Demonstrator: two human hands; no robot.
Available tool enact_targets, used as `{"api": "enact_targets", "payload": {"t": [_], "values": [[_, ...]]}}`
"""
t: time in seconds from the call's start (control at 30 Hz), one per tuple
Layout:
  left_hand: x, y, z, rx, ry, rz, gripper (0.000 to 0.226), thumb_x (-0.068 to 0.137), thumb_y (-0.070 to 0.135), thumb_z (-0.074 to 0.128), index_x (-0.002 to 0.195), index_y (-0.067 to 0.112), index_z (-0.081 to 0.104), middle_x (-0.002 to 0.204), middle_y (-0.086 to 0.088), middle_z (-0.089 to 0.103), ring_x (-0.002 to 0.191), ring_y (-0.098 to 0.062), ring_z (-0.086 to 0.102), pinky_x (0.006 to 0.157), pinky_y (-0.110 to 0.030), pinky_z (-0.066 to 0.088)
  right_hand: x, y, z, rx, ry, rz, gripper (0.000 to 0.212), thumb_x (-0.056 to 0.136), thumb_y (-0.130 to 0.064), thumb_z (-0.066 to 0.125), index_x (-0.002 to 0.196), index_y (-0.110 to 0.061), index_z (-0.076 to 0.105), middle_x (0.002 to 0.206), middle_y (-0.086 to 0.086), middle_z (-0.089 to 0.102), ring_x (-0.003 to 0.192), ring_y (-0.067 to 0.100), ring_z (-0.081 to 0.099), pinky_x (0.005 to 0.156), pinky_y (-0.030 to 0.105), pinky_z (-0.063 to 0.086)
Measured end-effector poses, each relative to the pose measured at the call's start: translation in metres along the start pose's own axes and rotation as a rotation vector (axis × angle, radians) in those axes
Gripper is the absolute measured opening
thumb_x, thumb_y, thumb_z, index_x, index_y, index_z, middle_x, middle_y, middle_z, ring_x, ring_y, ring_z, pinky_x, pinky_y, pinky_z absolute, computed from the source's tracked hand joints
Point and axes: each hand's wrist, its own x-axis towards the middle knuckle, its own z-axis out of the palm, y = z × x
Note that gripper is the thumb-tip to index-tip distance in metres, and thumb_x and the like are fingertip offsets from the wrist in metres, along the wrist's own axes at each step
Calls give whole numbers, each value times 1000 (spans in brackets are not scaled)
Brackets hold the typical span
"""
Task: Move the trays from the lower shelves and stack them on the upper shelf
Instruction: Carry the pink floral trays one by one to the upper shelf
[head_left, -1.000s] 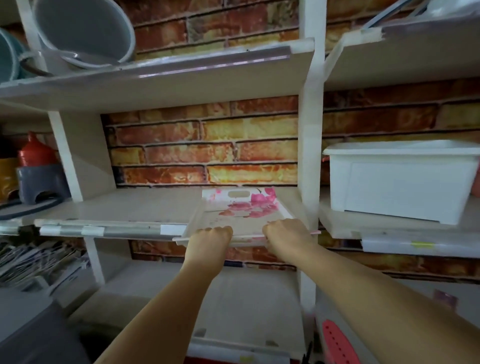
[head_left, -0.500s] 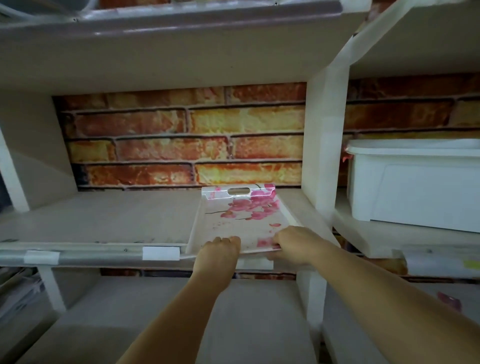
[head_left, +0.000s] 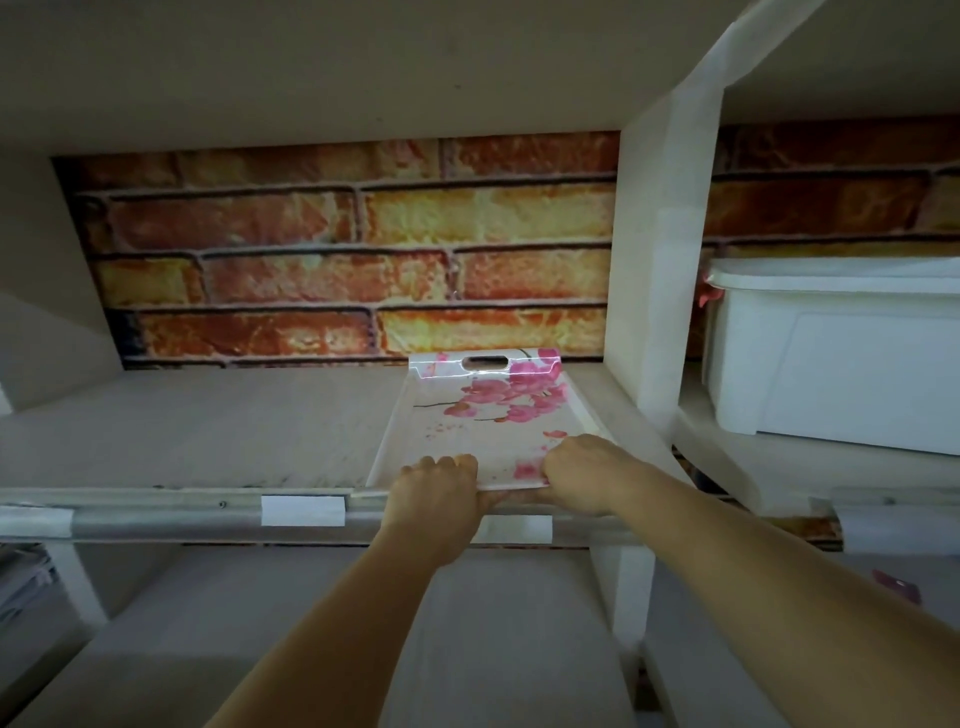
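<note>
I am grasping the tray's (head_left: 485, 434) near rim with left grip (head_left: 435, 486) and right grip (head_left: 582, 470), tray lying on shelf (head_left: 197, 431).

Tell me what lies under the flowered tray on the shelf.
The white tray with pink flowers lies flat on the pale wooden shelf board, both hands gripping its near edge. Anything beneath it, such as another tray, is covered by the tray itself.

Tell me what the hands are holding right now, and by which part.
Both hands hold the floral tray by its near short edge: left hand at the near-left, right hand at the near-right corner.
</note>
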Motion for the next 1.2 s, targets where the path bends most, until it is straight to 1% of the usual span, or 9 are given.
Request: {"api": "enact_targets", "payload": {"t": [0.03,0.1,0.17,0.3,0.43,0.57,0.8,1.07,1.2], "values": [[0,0,0,1,-12,0,50,98,51,30,130,16,45,118,-5,60,105,-21,57,87,-32,47,1,1,2,7,9,8,36,101,-29,42,74,-9,56,68,-1,41,78,20,42,70,26,32],[0,0,-1,-5,-31,-5,54,97,54,29,131,15,44,119,-5,60,107,-21,56,89,-32,46,2,3,4,38,4,19,30,99,-30,46,93,-6,63,72,0,45,72,17,44,65,25,35],[0,-1,-2,-37,-48,-7,60,94,60,27,131,16,43,122,-4,59,110,-20,55,92,-32,44,0,6,6,65,-24,21,40,94,-43,52,102,-6,64,80,2,54,72,17,49,64,25,39],[-8,-2,-9,-111,-65,-2,69,88,69,25,136,21,39,134,-3,50,123,-22,45,104,-36,34,-9,9,8,89,-14,23,53,86,-57,55,117,-14,59,110,3,63,96,19,58,80,29,46],[-13,0,-22,-119,54,-17,63,92,63,20,141,25,35,144,-2,42,134,-23,35,112,-39,24,-25,6,-4,158,20,8,67,85,-67,46,135,-21,46,134,2,53,118,20,52,95,35,45],[-16,11,-43,-147,83,-31,58,96,57,18,145,27,28,150,-3,33,140,-24,26,115,-42,19,-50,3,-22,187,115,31,68,92,-62,37,146,-23,32,150,2,39,136,21,37,109,38,34],[-28,37,-72,-221,111,6,56,98,52,21,145,23,31,148,-8,37,138,-26,30,114,-42,23,-91,8,-38,273,174,123,61,96,-54,38,148,-25,29,152,5,35,136,25,37,107,38,35],[-50,65,-94,-334,151,76,54,98,49,28,144,21,33,147,-10,39,136,-28,34,112,-42,25,-136,7,-41,327,260,228,58,98,-47,40,147,-18,32,148,9,40,132,25,42,102,34,38],[-57,87,-100,-547,145,102,50,98,41,37,143,17,34,143,-12,42,130,-29,41,105,-40,34,-160,13,-36,412,341,320,57,96,-38,50,146,-15,34,145,9,43,129,25,45,99,31,39]]}}
